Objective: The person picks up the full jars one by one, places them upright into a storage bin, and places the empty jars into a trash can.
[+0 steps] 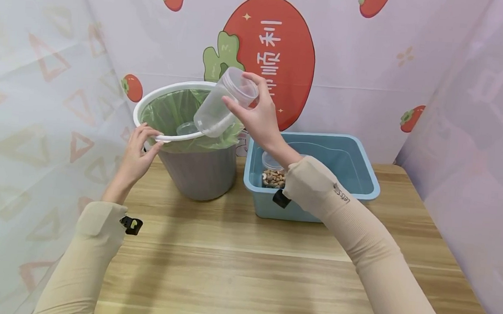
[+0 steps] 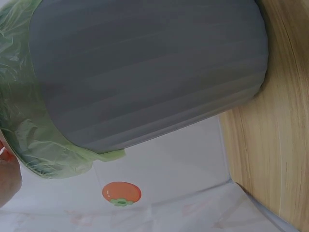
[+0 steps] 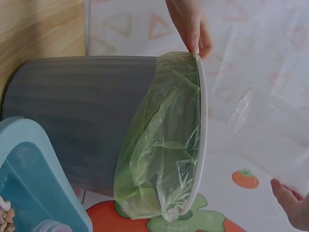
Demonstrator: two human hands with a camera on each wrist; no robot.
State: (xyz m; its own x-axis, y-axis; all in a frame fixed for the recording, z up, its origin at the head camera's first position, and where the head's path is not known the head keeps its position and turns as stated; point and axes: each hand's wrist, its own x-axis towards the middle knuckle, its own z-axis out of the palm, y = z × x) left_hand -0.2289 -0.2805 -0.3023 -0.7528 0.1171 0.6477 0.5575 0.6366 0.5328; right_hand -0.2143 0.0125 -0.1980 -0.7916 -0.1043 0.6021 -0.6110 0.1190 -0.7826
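A grey trash can (image 1: 199,170) has a white rim ring (image 3: 203,111) and a green plastic bag (image 3: 149,159) folded over its edge. My left hand (image 1: 137,152) pinches the near left part of the rim between thumb and fingers. With my right hand (image 1: 260,116) I grip a clear plastic jar (image 1: 214,107) near its threaded mouth. The jar is lidless and looks empty. It leans over the right side of the can, bottom pointing down and left. Inside the can shows a clear round piece (image 1: 187,128), partly hidden by the rim.
Right of the can stands a light blue plastic basin (image 1: 342,155). In its left end is a clear jar of nuts (image 1: 274,177), partly covered by my right forearm. Both containers stand on a wood-grain table (image 1: 227,271), with printed cloth (image 1: 348,62) behind and at the sides.
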